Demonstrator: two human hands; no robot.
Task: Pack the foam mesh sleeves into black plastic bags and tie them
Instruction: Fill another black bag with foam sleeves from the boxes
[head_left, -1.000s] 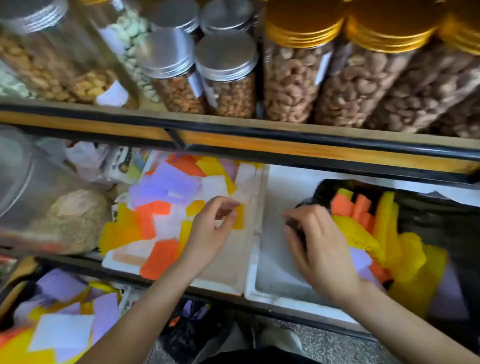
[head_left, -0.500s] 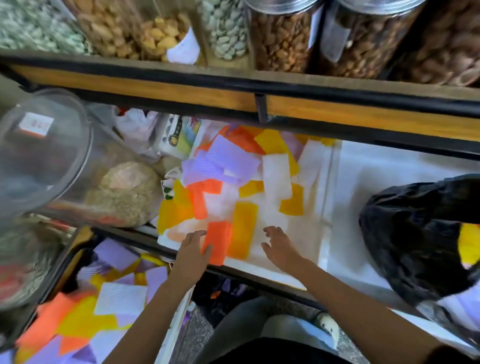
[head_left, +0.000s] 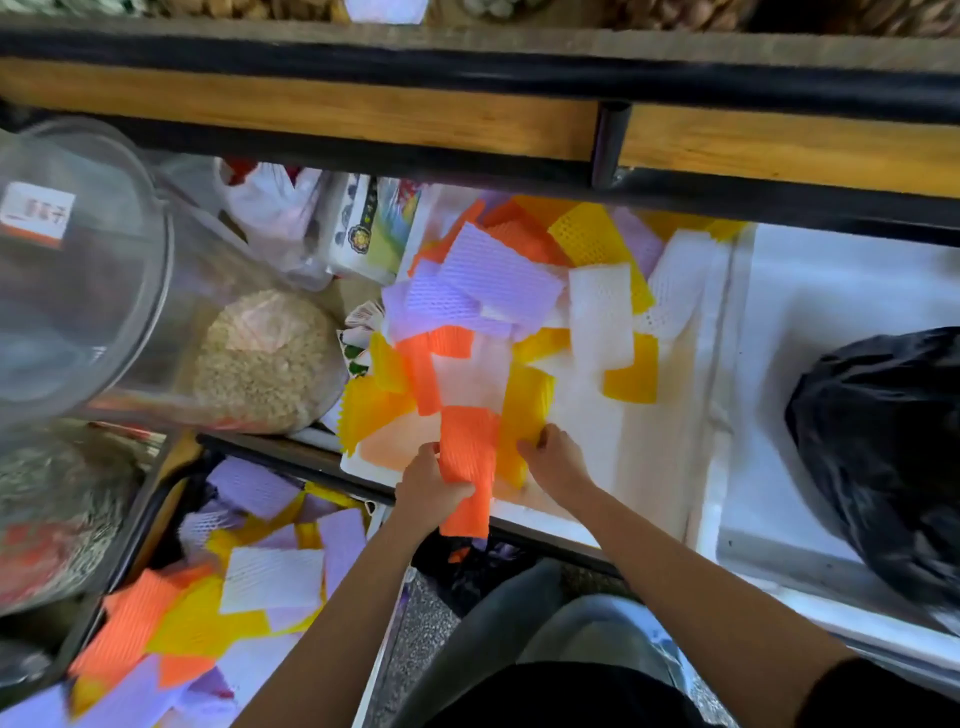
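Now left hand (head_left: 431, 488) fingers curl round an orange sleeve (head_left: 467, 441) at the near edge of the white tray (head_left: 709, 493). Right hand (head_left: 556, 460) pinches the yellow sleeve (head_left: 524, 405) just beside it. Black bag (head_left: 883, 457) sits well apart, right.

From my feed I can make out only one piece of writing: a white label (head_left: 36, 214) with an orange strip on the clear jar (head_left: 88, 291) at left. Its dark characters are blurred; the last looks like 子. The colourful printed package (head_left: 375, 228) behind shows nothing I can read.
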